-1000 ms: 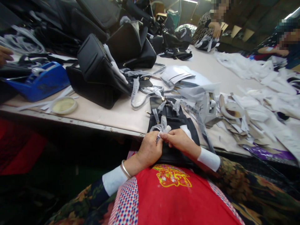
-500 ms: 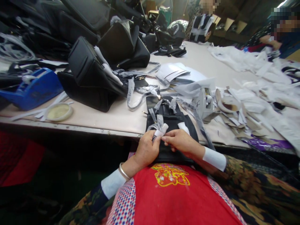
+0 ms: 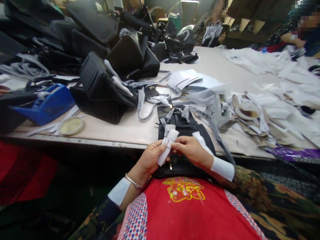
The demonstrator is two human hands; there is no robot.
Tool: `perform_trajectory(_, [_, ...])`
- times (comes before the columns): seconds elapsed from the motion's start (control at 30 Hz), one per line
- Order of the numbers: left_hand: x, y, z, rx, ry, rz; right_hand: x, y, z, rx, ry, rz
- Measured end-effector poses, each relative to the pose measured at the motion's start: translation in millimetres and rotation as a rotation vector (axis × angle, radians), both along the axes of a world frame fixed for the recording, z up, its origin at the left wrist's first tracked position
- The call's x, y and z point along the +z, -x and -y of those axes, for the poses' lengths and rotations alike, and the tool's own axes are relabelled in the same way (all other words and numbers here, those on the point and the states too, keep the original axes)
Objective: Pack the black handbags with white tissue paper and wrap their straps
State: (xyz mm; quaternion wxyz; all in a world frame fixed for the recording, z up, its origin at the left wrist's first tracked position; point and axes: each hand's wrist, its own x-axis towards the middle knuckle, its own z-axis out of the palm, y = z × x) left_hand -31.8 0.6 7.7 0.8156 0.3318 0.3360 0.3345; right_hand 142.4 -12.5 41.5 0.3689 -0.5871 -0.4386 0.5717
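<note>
A black bag (image 3: 185, 166) lies at the table's front edge against my red apron (image 3: 185, 216), its upper part on the table. Over it, a strap wrapped in white foam sheet (image 3: 164, 156) is held between both hands. My left hand (image 3: 150, 156) closes on it from the left, thumb on top. My right hand (image 3: 192, 150) pinches the wrap's right side with thumb and forefinger. A second white-wrapped strap (image 3: 200, 139) rests on the bag, partly behind my right hand. A gold zip pull shows on the bag below my fingers.
A blue tape dispenser (image 3: 50, 103) and a tape roll (image 3: 71, 125) sit at left. Black bags (image 3: 100, 90) pile up behind. White paper sheets (image 3: 185, 78) lie mid-table; another dispenser (image 3: 221, 111) and scraps (image 3: 265, 126) are at right. Co-workers stand at the far side.
The white wrap has turned in my fingers and more of it now shows, pointing down-left. My left hand has shifted left and opened away from its earlier tighter grip. The view has moved slightly.
</note>
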Motion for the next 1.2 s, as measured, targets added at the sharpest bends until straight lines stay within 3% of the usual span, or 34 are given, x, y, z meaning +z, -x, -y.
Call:
perform_trajectory(0.1, [-0.9,0.2,-0.8,0.007,0.037,0.047,-4.7,1.5,-1.6,0.017,0.039,0.034])
perform_trajectory(0.27, [-8.6,0.9,-3.5,0.005,0.058,0.076,-5.7,1.7,-2.5,0.117,0.037,-0.085])
perform_trajectory(0.37, [-10.3,-1.1,-3.0,0.0,0.031,0.056,-7.6,4.2,-2.6,0.102,0.021,-0.095])
perform_trajectory(0.5, [-4.2,-4.5,0.4,-0.036,-0.057,-0.03,-11.4,10.3,-2.8,0.025,-0.038,0.05])
perform_trajectory(0.6, [2.5,-3.0,2.1,-0.022,-0.267,-0.329,-10.6,9.4,-0.3,0.066,-0.118,0.213])
perform_trajectory(0.73, [8.2,0.9,-0.5,0.194,-0.792,-0.912,-8.1,-5.9,7.0,0.092,-0.284,0.385])
perform_trajectory(0.8, [9.9,0.3,-4.2,0.202,-0.903,-1.002,-9.3,-16.2,9.1,0.026,-0.312,0.456])
perform_trajectory(0.87, [11.3,-2.7,-8.4,0.152,-0.826,-0.909,-12.1,-24.2,8.9,-0.047,-0.268,0.509])
perform_trajectory(0.93, [12.8,-6.9,-11.0,0.104,-0.595,-0.705,-14.4,-27.8,7.6,-0.079,-0.188,0.472])
perform_trajectory(1.07, [15.7,-12.9,-7.7,0.089,-0.166,-0.365,-12.4,-23.2,6.4,0.063,-0.049,0.114])
perform_trajectory(1.2, [15.5,-13.5,-2.8,0.138,-0.096,-0.329,-12.6,-14.9,4.6,0.063,0.038,-0.145])
